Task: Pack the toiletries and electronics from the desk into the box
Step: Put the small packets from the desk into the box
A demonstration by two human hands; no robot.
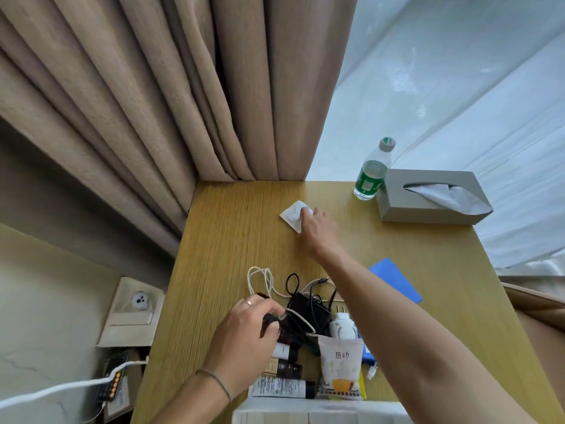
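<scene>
My right hand (318, 232) reaches far across the wooden desk (220, 246) and lies on a small white packet (292, 216), fingers touching its near corner. My left hand (244, 335) grips a dark brush-like item (272, 325) at the near pile. That pile holds a black charger with tangled cables (308, 307), a white cable (260, 281), a white plug adapter (342, 327), a white pouch with writing (339, 362) and several dark tubes (284, 368). The white box's rim (305, 408) shows at the bottom edge.
A grey tissue box (428, 198) and a green-labelled water bottle (371, 172) stand at the desk's far right. A blue sheet (397, 280) lies beside my right forearm. Beige curtains (153, 102) hang behind the desk; a wall socket (134, 307) is left.
</scene>
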